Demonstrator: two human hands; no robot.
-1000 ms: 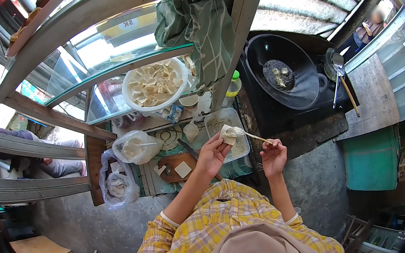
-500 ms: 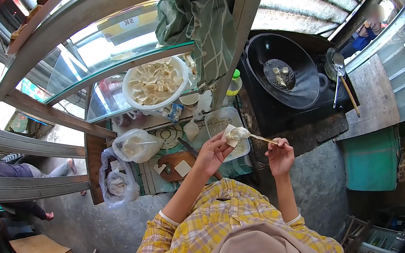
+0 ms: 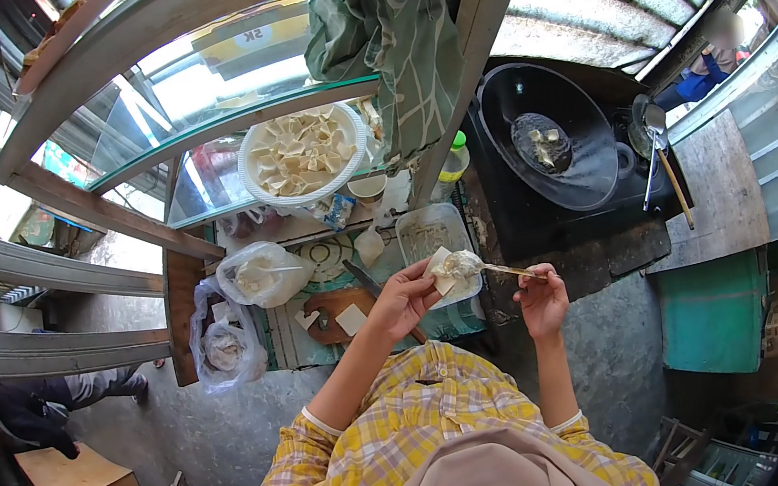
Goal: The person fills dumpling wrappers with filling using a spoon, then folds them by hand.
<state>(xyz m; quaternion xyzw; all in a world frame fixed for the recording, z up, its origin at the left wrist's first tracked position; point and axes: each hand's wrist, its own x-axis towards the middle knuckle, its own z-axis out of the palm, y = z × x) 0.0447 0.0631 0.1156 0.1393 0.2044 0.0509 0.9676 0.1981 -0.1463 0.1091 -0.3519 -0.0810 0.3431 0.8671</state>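
My left hand [image 3: 405,301] holds a thin pale square wrapper [image 3: 441,285] by its edge. In my right hand [image 3: 543,304] is a spoon [image 3: 513,271], pinched by its handle; its bowl end touches a lump of whitish filling [image 3: 459,264] at the wrapper. Just behind and below them stands a clear plastic container [image 3: 423,224] with filling residue inside. Left of my left hand, a wooden cutting board [image 3: 327,306] carries another pale square [image 3: 352,319], and a knife [image 3: 363,278] lies across its edge.
A black wok [image 3: 545,134] with oil and several frying pieces sits on the stove, right. Behind glass stands a white basket [image 3: 250,184] of folded pieces. Plastic bags [image 3: 263,275] lie left. A ladle [image 3: 654,120] rests right of the wok. Another person [image 3: 39,412] is at far left.
The view has shifted slightly. The lump of filling sits a little lower against the wrapper, and the spoon has tilted slightly. At far left, a person in dark clothing has come further into view.
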